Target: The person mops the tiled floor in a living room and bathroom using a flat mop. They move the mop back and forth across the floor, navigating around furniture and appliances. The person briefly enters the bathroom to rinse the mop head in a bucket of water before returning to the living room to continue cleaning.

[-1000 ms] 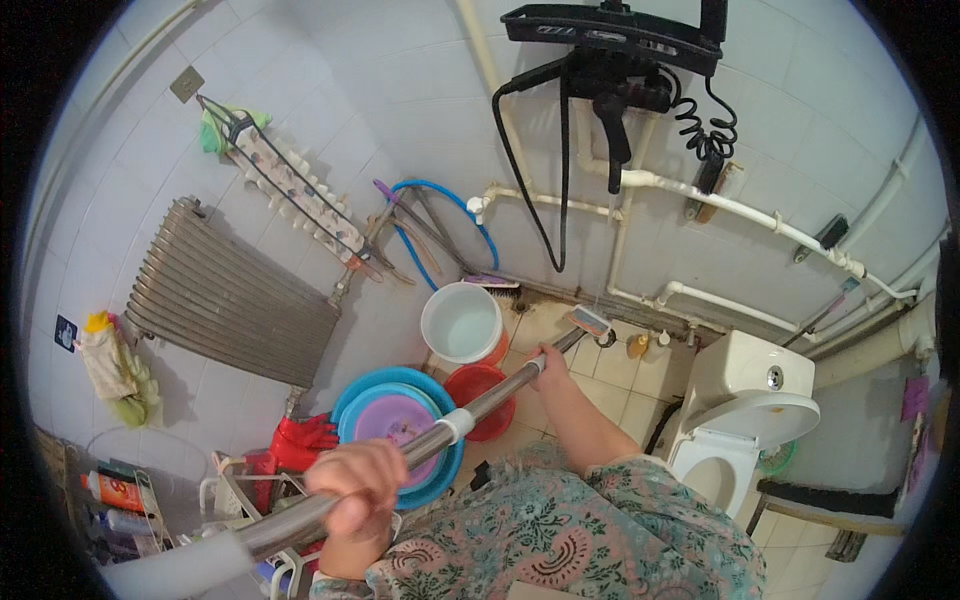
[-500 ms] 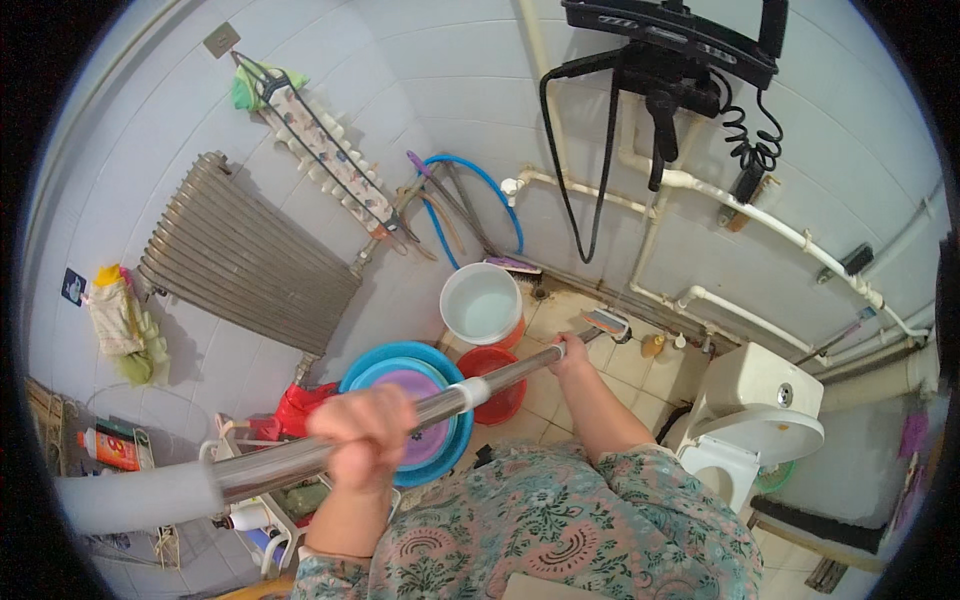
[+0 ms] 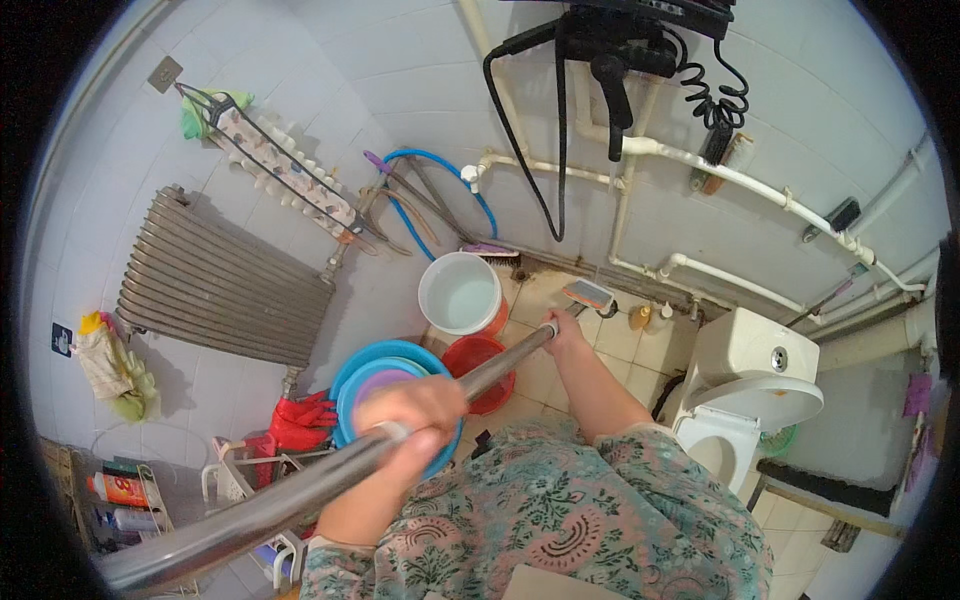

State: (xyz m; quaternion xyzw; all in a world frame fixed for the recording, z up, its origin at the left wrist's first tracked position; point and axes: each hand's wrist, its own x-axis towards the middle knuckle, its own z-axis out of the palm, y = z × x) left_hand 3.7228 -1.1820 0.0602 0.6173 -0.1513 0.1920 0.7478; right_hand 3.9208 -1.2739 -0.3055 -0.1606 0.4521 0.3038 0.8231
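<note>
Long silver metal pole (image 3: 325,475) is gripped, fingers wrapped round it: left hand (image 3: 415,402) near left, right hand (image 3: 566,332) farther right. Flat grey-orange rectangular head (image 3: 590,293) is held far, over cream tiled floor (image 3: 617,342); contact unclear. Grip done; work left can't be judged.

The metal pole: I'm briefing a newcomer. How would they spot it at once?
Start at the white toilet on the right, then go left to the red basin. The pole crosses in front of it, slanting from lower left to upper right. Unlike the cream wall pipes, it is shiny metal, with the left hand and right hand closed around it.
</note>
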